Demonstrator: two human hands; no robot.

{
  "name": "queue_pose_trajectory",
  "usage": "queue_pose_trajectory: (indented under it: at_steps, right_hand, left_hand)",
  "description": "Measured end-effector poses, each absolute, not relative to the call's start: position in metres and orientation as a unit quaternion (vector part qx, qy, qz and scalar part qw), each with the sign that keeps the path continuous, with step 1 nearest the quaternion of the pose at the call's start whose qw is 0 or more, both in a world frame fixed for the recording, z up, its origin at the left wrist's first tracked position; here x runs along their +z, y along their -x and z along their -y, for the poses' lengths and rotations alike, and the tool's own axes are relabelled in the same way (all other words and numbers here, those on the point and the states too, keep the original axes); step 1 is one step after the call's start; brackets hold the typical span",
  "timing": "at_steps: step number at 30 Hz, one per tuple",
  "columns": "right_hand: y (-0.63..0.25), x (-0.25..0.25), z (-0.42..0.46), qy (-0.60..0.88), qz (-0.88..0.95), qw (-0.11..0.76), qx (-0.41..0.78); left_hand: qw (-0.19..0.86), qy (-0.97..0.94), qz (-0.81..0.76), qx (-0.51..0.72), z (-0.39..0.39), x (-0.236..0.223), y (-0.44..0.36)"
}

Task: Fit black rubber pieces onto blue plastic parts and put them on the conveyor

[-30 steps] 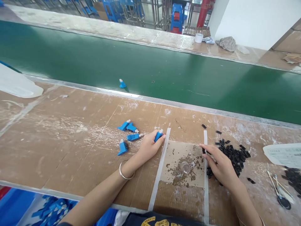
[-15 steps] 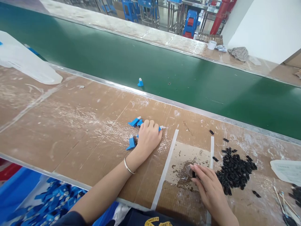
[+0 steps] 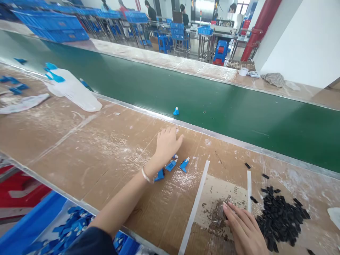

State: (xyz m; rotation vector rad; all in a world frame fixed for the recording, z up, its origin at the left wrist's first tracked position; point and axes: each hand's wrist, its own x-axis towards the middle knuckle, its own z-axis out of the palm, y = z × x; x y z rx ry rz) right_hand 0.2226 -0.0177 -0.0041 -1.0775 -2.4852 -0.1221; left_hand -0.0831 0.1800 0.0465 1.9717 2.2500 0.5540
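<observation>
The left hand (image 3: 167, 143) lies palm down over the cardboard-covered table (image 3: 106, 170), its fingers lightly parted and the thumb standing off towards two o'clock. A pale tip (image 3: 177, 130) shows between thumb and forefinger; whether the hand pinches anything there I cannot tell. Near that hand, blue pieces (image 3: 184, 165) with white ends lie on the table from four to seven o'clock of it, one partly covered by the wrist. Another blue piece (image 3: 176, 111) sits on the green belt (image 3: 239, 106), at one o'clock from the same hand.

The right hand (image 3: 247, 226) keeps its fingers pressed together, their tips over a clear round dish (image 3: 220, 213) at its ten o'clock; its thumb is hidden, so I cannot tell if it pinches something. The dish stands on a wet, stained cardboard patch (image 3: 205, 202). A heap of black pieces (image 3: 283, 219) spreads between two and three o'clock of this hand. At the left hand's eight o'clock, a blue bin (image 3: 45, 214) holds more blue pieces
</observation>
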Motion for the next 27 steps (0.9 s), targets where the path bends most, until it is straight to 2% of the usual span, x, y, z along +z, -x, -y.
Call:
queue_pose_trajectory:
  at_steps: [3,8,13,18,19,21,23,27]
  right_hand:
    - [-0.224,-0.021,0.023,0.424,0.865,0.267,0.000]
    - [-0.206,-0.023,0.039,0.569,0.656,0.457,0.191]
    - [-0.201,-0.003,0.028,0.512,0.486,0.608,0.365]
    - [-0.213,0.020,-0.004,0.412,0.471,0.659,0.418]
    - [-0.214,0.024,-0.009,0.403,0.470,0.659,0.427]
    - [-0.214,0.027,-0.017,0.391,0.471,0.655,0.444]
    - [-0.212,0.025,-0.021,0.390,0.471,0.648,0.453]
    - [-0.207,0.015,-0.015,0.408,0.480,0.625,0.461]
  left_hand:
    - [0.060,-0.613,-0.766,0.187,-0.242,0.057,0.097]
    - [0.122,-0.601,-0.761,0.213,-0.313,0.056,0.104]
    - [0.205,-0.602,-0.716,0.287,-0.321,0.058,0.088]
    - [0.332,-0.629,-0.605,0.358,-0.238,0.072,0.047]
    - [0.376,-0.638,-0.568,0.359,-0.209,0.073,0.037]
    - [0.562,-0.599,-0.449,0.353,-0.149,0.069,0.017]
    - [0.691,-0.523,-0.374,0.330,-0.099,0.058,-0.003]
    - [0.818,-0.365,-0.307,0.322,-0.050,0.029,-0.026]
